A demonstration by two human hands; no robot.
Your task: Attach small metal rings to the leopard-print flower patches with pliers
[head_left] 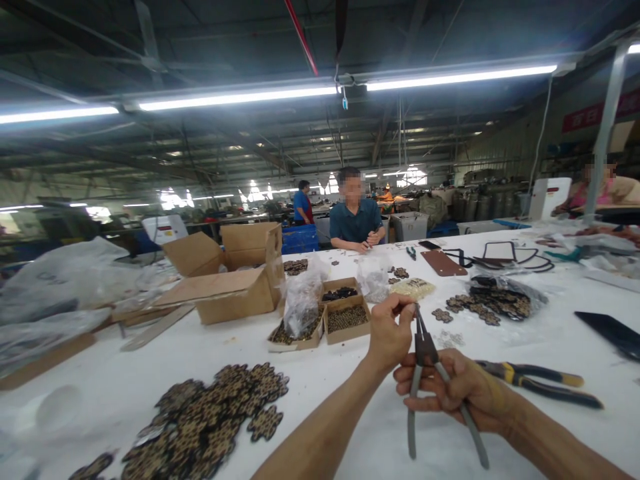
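Grey-handled pliers (425, 350): near side, right of centre, above table; tips pointing far, handles spread apart.
Right hand (457, 387): wrapped on the pliers, some fingers between the handles.
Left hand (393, 333): thumb and index brought together at the plier tips; can't tell if a small part is pinched there.
Yellow-and-black pliers (537, 383): on table, just right of right hand.
Small pale pieces (450, 339): loose on table, beyond right hand.
Flower-shaped pieces (215, 420): heaped, near left.
Open box of brass-coloured bits (350, 335): left of left hand.
Yellowish bag (413, 288): just beyond left hand.
Large cardboard box (240, 298): flaps open, farther left.
White table (320, 370): under all of it.
Co-worker in teal shirt (356, 223): far side, hands near table edge.
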